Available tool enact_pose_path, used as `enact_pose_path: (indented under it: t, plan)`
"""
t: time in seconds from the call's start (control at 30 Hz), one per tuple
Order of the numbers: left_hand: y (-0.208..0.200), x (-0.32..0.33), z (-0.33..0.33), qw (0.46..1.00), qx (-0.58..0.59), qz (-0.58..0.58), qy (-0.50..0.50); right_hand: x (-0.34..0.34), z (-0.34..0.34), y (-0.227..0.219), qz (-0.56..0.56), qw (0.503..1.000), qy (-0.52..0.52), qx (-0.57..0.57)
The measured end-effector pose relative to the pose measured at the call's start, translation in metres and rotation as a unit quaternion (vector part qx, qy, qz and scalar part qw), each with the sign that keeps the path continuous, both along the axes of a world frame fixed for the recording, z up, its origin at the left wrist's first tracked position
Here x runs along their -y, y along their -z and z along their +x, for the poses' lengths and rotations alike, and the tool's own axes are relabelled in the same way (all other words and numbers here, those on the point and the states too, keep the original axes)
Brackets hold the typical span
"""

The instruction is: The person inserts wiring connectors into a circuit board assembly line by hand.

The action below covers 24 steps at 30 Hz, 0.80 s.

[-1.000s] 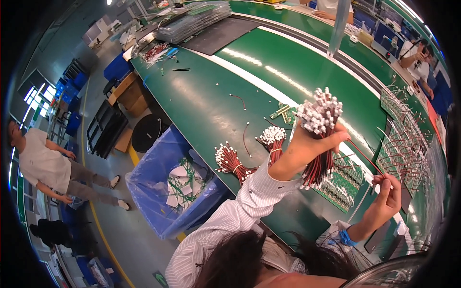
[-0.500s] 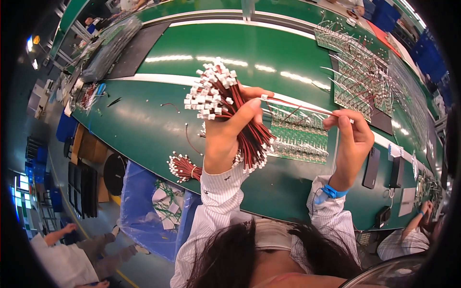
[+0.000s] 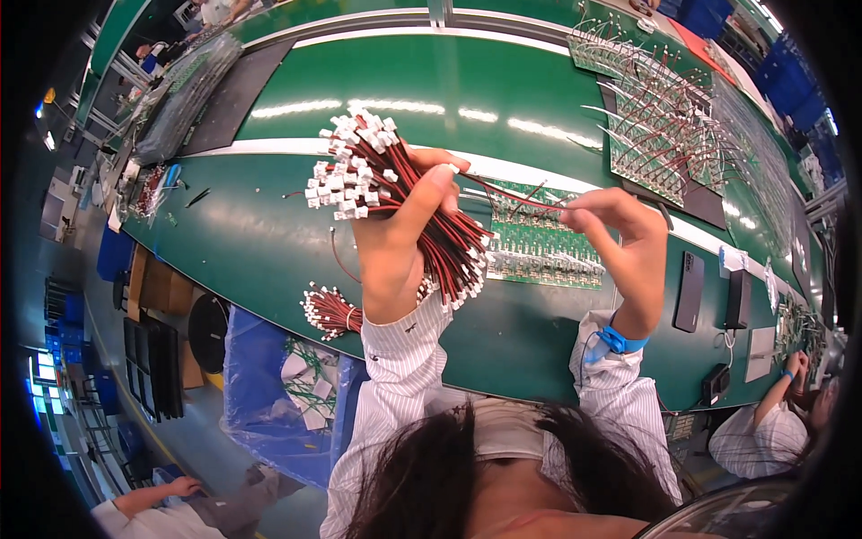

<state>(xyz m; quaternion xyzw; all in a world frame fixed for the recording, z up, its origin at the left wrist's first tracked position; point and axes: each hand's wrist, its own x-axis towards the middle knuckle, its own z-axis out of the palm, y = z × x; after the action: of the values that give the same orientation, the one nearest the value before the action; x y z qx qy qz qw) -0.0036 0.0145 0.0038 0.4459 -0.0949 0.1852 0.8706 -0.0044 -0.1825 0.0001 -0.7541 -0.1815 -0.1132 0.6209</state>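
Observation:
My left hand (image 3: pixel 400 235) is raised over the green bench and grips a thick bundle of red-and-black wires (image 3: pixel 395 198) with white plug ends fanning out at top and bottom. My right hand (image 3: pixel 621 241) pinches the end of a single red wire (image 3: pixel 512 191) that runs out of that bundle. A blue strap (image 3: pixel 614 340) sits on my right wrist. Below my right hand lies a green circuit board panel (image 3: pixel 539 247). A second, smaller wire bundle (image 3: pixel 330 311) rests on the bench near my left elbow.
Racks of boards with wires fitted (image 3: pixel 660 126) stand at the back right. A dark phone (image 3: pixel 690 290) and small devices lie right of my arm. A blue plastic bag (image 3: pixel 269 386) hangs under the bench edge. A co-worker (image 3: pixel 763 431) sits at the right; another person (image 3: pixel 171 508) is lower left.
The view has swung left to centre on the bench. My left hand still holds the bundle up; my right hand has drawn one wire out to the right.

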Motion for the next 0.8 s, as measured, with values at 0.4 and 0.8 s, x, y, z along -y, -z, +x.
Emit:
enact_pose_path:
  t: [0.4,0.8]
  plan:
    - [-0.002,0.002,0.009,0.990,-0.025,0.113,-0.079,0.015,0.018,0.025,-0.051,0.991,0.112,0.053]
    - [-0.005,-0.002,0.001,0.995,-0.005,0.096,-0.030,0.040,0.047,0.140,-0.204,0.974,0.073,-0.067]
